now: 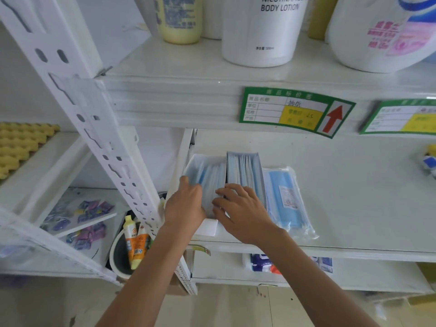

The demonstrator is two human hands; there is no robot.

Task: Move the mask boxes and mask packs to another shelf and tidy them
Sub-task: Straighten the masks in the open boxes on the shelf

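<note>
Two open mask boxes stand side by side at the left end of the white middle shelf (pixel 354 197). The left mask box (pixel 207 171) is white and full of blue masks. The right mask box (pixel 245 168) is blue-edged. A clear mask pack (pixel 289 199) of blue masks lies flat just right of them. My left hand (pixel 185 205) grips the left box's near left side, fingers curled over its rim. My right hand (pixel 240 212) rests across the near ends of both boxes with fingers spread, touching the left box's masks.
Above, a shelf holds a body lotion bottle (pixel 262 29), a yellow bottle (pixel 179 18) and a large detergent jug (pixel 382 31); green price tags (pixel 296 112) hang on its edge. A perforated white upright (pixel 99 128) stands left. Tubes in a cup (pixel 134 244) and purple pods (pixel 92 208) sit lower left.
</note>
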